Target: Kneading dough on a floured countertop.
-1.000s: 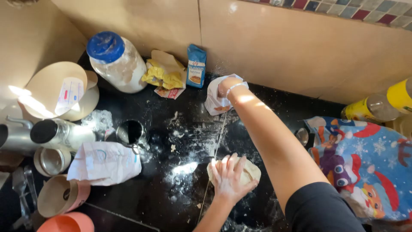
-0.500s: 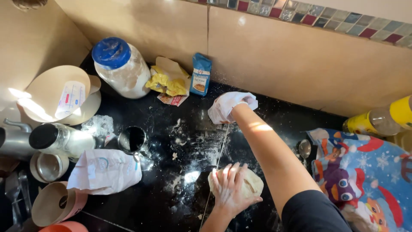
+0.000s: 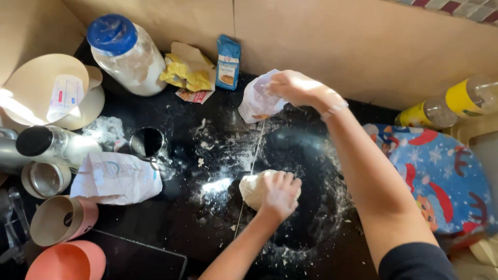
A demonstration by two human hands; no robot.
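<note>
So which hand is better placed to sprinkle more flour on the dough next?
Probably the right hand: it already grips the small white flour bag beyond the dough. The left hand lies flat on the dough, so it is occupied.

The bench (image 3: 171, 218) is black and pretty messy, dusted with flour. Sitting right on it: a dough lump (image 3: 255, 187), a blue-lidded jar (image 3: 128, 54), a small blue packet (image 3: 228, 62) by the wall, a white paper bag (image 3: 116, 177), a metal cup (image 3: 148, 142) and a pink cup (image 3: 63, 220).
</note>
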